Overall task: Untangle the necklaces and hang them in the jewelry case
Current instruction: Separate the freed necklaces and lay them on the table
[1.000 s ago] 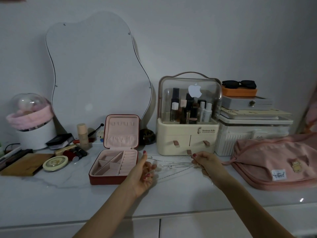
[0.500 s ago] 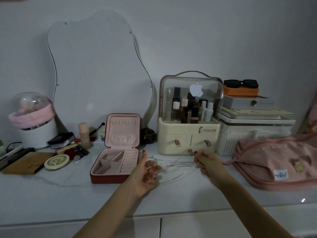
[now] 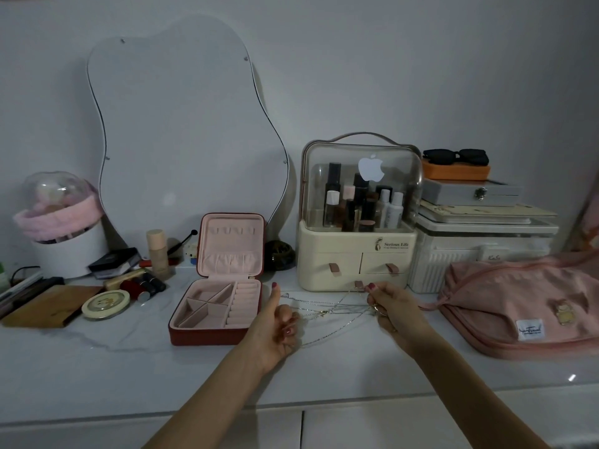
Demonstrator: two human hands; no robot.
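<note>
Several thin silver necklaces [image 3: 334, 307] stretch in crossed strands between my two hands above the white countertop. My left hand [image 3: 275, 322] grips their left ends with curled fingers and the thumb up. My right hand [image 3: 392, 306] pinches the right ends, where a small ring-shaped part shows. The jewelry case [image 3: 223, 283] stands open just left of my left hand: dark red outside, pink lining, a row of hooks in the raised lid, divided compartments in the base.
A cream cosmetics organiser [image 3: 356, 222] with a clear dome stands right behind the necklaces. A pink pouch [image 3: 525, 303] lies at the right, stacked boxes [image 3: 483, 241] behind it. A wavy mirror [image 3: 181, 124], a round tin [image 3: 105, 304], lipsticks and a wooden board [image 3: 48, 304] sit at the left.
My hands have drawn slightly further apart and the strands hang looser, with one loop sagging lower towards the countertop. The view has shifted slightly.
</note>
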